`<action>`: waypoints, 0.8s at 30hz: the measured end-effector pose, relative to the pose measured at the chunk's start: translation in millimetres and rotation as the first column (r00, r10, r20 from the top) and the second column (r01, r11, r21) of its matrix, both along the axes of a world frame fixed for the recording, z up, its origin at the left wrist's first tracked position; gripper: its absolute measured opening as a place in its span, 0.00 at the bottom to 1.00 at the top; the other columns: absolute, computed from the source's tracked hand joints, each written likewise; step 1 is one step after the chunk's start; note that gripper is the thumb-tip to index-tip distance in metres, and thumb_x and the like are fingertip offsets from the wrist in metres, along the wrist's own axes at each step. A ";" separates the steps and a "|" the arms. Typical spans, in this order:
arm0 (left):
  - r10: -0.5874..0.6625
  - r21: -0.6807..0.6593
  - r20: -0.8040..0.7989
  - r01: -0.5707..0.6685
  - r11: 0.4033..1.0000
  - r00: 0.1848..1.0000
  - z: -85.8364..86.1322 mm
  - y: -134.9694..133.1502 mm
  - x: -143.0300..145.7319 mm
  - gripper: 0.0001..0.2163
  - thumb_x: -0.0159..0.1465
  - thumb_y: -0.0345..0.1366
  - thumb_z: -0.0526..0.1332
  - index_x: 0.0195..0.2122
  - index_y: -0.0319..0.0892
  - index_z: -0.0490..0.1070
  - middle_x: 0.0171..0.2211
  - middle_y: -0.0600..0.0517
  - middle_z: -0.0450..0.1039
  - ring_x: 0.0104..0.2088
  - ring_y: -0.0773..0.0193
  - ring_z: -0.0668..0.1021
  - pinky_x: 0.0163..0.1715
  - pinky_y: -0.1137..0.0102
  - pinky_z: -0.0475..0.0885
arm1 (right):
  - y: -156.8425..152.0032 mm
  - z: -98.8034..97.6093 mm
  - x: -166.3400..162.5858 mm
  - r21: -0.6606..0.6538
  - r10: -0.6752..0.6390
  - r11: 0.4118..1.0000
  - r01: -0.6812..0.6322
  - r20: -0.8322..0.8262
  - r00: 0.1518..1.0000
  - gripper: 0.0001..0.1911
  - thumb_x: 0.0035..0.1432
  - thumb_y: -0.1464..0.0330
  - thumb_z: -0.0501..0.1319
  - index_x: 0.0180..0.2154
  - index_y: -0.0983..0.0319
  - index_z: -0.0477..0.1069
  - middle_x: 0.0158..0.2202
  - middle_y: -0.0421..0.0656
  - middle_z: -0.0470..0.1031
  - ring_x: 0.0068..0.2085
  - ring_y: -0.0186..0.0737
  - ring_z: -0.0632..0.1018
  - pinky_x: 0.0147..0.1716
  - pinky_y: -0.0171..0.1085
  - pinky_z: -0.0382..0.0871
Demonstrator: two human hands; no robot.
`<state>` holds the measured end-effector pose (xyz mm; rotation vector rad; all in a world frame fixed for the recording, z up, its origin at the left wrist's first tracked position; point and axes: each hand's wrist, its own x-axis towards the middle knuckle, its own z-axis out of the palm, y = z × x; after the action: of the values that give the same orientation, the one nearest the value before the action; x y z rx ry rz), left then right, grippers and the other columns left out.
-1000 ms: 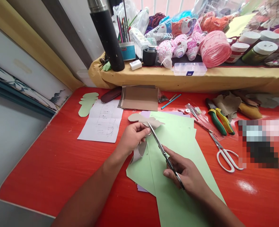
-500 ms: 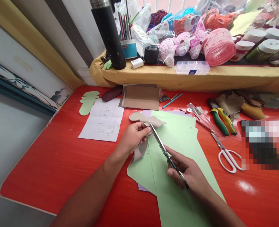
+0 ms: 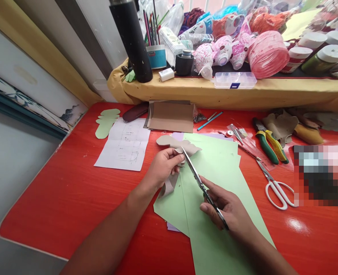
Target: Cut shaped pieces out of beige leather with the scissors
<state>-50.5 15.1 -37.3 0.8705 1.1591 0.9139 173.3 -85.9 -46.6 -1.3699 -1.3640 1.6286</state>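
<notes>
My left hand pinches a greyish-beige piece that looks like leather, with its curled end hanging below the fingers. Just past the fingertips lies a beige shape with a wavy edge; whether it joins the held piece I cannot tell. My right hand is closed round a pair of dark metal scissors. The scissors' tips point away from me and meet the beige material at my left thumb. Beneath both hands lie large sheets of light green paper.
White-handled scissors and green-yellow pliers lie to the right. On the left are a white paper with a drawn pattern and a green cutout. Brown sheets lie behind. A cluttered ledge bounds the red table.
The hands and scissors hold nearly the same place. The curled end under my left hand has shifted slightly, and the view has moved a little.
</notes>
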 end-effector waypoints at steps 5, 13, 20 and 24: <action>0.041 0.001 0.039 -0.041 0.999 0.998 -0.5 -4.2 7.9 0.15 0.59 0.45 0.74 0.36 0.39 0.77 0.31 0.50 0.78 0.23 0.71 0.73 0.21 0.73 0.63 | -2.7 -7.5 0.8 -0.022 -0.025 0.999 0.025 -0.021 0.999 0.44 0.65 0.47 0.71 0.74 0.62 0.69 0.25 0.34 0.58 0.24 0.36 0.60 0.23 0.37 0.55; 0.131 0.016 0.088 -0.133 0.991 0.987 -0.3 -10.0 18.7 0.15 0.60 0.45 0.74 0.33 0.40 0.74 0.30 0.51 0.77 0.24 0.69 0.76 0.23 0.72 0.68 | -6.6 -9.8 -2.6 -0.017 -0.061 0.998 0.061 0.016 0.998 0.44 0.67 0.45 0.68 0.74 0.63 0.70 0.22 0.32 0.55 0.18 0.34 0.60 0.17 0.36 0.56; 0.196 0.006 0.107 -0.197 0.980 0.975 -5.3 -13.7 24.7 0.16 0.58 0.46 0.75 0.35 0.40 0.74 0.28 0.53 0.76 0.24 0.68 0.77 0.23 0.71 0.70 | -10.5 -13.4 -6.0 -0.001 -0.092 0.996 0.092 0.049 0.995 0.41 0.67 0.46 0.67 0.73 0.61 0.71 0.22 0.32 0.56 0.18 0.34 0.59 0.17 0.36 0.56; 0.120 -0.011 0.134 -0.120 0.993 0.984 -1.0 -9.6 17.8 0.19 0.57 0.48 0.77 0.36 0.39 0.76 0.31 0.51 0.78 0.25 0.68 0.78 0.24 0.72 0.71 | -9.1 -12.3 -4.5 -0.003 -0.078 0.997 0.078 0.029 0.997 0.40 0.69 0.48 0.66 0.74 0.60 0.70 0.23 0.32 0.55 0.19 0.34 0.60 0.18 0.35 0.56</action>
<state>-32.7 5.5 -38.3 0.7310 1.1043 1.0529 168.7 -95.0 -58.9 -1.4360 -1.3081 1.5667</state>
